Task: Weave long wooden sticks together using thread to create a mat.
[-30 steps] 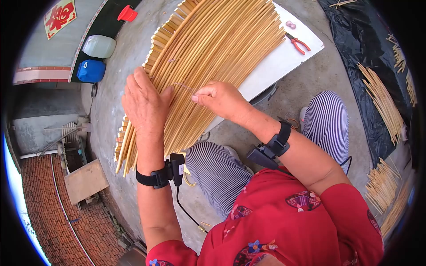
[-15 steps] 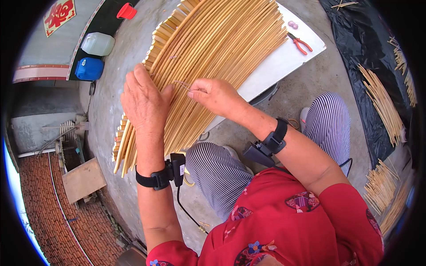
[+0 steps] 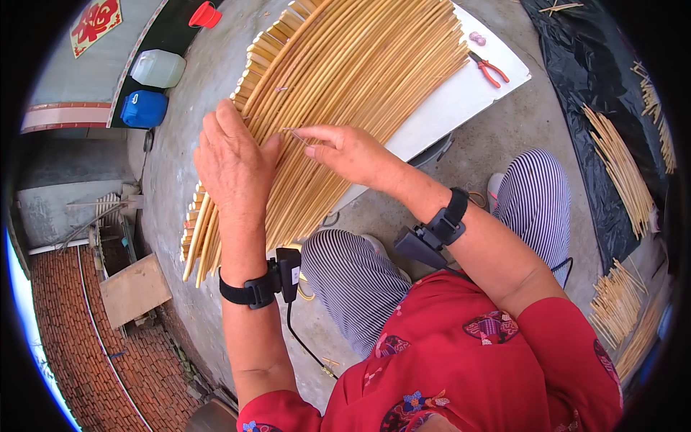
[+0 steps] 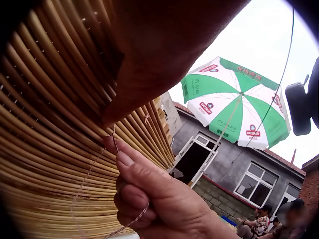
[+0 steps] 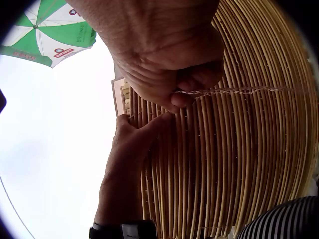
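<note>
A curved mat of slim yellow-brown stalks (image 3: 360, 79) spreads in front of the person. On its left part lies the left hand (image 3: 234, 155), back upward, its thumb spread across the stalks and its fingers near the mat's thick-ended edge. Just right of that thumb, the right hand (image 3: 349, 155) pinches a thin twisted string (image 4: 115, 140) between thumb and forefinger, close over the stalks. More string (image 4: 134, 220) leaves its curled lower fingers and, in the right wrist view, a length of string (image 5: 244, 90) stretches across the stalks. A small knot (image 3: 281, 89) shows farther up the mat.
Under the mat is a white board (image 3: 439, 119), with red-handled pliers (image 3: 488, 68) and a small pinkish bundle (image 3: 477, 38) on it. Stalk bundles (image 3: 619, 169) lie on black sheeting (image 3: 554, 72) at right. Blue (image 3: 144, 109) and whitish jugs (image 3: 158, 68) stand at left.
The right hand has shifted slightly left, and its pinching fingertips are now closer to the left thumb. The left hand stays in place on the stalks.
</note>
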